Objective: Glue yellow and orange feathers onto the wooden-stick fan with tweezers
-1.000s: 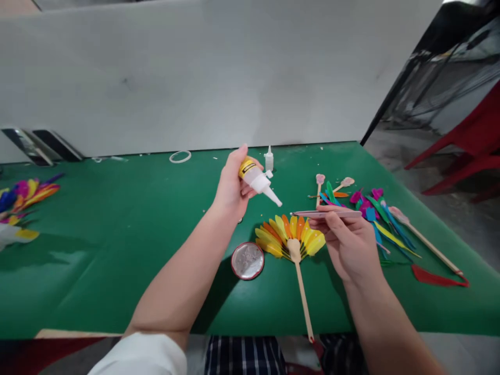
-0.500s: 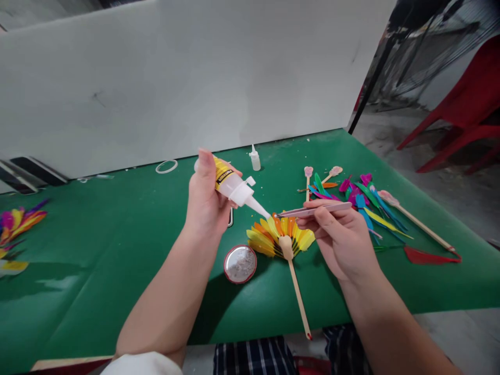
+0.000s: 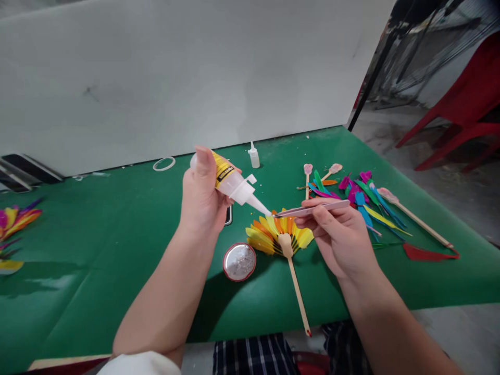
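My left hand [image 3: 203, 195] is wrapped round a glue bottle [image 3: 234, 186] with a yellow label, its white nozzle slanting down to the right. Pink tweezers [image 3: 320, 208] are pinched in my right hand [image 3: 339, 234], pointing left so that their tip meets the nozzle's end. Whether the tips hold anything is too small to tell. Below them lies a fan of yellow and orange feathers [image 3: 265, 239] on a wooden stick [image 3: 299, 297] with a broad pale head. Left of the fan sits a round shallow lid [image 3: 239, 262] with a red rim and a speckled, shiny inside.
Behind stands a small white bottle [image 3: 254, 156] near a pale wall panel [image 3: 175, 78]. Coloured feathers [image 3: 361, 192] and a stick with a red tassel [image 3: 429, 252] lie right on the green table [image 3: 117, 260]. More feathers [image 3: 17, 221] lie far left; a red chair [image 3: 464, 109] stands beyond.
The nozzle end and the tweezers' tip have come closer together, now touching or nearly so. The whole view has shifted slightly; both hands keep their holds.
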A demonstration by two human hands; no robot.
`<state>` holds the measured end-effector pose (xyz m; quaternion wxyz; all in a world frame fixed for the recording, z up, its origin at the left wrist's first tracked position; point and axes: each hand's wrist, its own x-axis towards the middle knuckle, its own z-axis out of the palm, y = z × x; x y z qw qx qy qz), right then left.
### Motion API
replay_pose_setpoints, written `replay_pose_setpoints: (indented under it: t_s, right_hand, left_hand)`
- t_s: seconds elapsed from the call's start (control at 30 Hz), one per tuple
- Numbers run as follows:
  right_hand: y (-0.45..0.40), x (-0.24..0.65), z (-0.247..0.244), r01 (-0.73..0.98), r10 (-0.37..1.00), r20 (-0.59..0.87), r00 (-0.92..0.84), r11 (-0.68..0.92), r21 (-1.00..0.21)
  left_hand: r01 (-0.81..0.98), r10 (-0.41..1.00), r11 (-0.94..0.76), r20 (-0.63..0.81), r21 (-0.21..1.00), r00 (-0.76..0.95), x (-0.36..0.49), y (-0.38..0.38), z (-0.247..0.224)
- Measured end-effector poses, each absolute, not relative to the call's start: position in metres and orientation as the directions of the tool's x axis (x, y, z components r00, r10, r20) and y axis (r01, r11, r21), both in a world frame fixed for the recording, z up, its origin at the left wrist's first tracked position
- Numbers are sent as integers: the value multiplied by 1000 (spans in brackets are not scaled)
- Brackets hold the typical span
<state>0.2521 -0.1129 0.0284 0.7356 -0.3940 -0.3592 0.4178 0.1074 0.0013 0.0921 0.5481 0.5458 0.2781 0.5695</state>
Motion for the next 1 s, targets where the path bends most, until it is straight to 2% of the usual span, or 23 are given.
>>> replay_pose_setpoints:
  t_s: [0.73, 1.0]
  right_hand:
    - [-111, 252, 29, -347, 898, 180, 402, 331, -877]
    - [-111, 254, 27, -285, 883, 177, 435, 322, -903]
  left_hand:
    - [-300, 903, -257, 339, 919, 264, 109, 7, 87]
    - [-289, 909, -223, 306, 931, 284, 109, 9, 86]
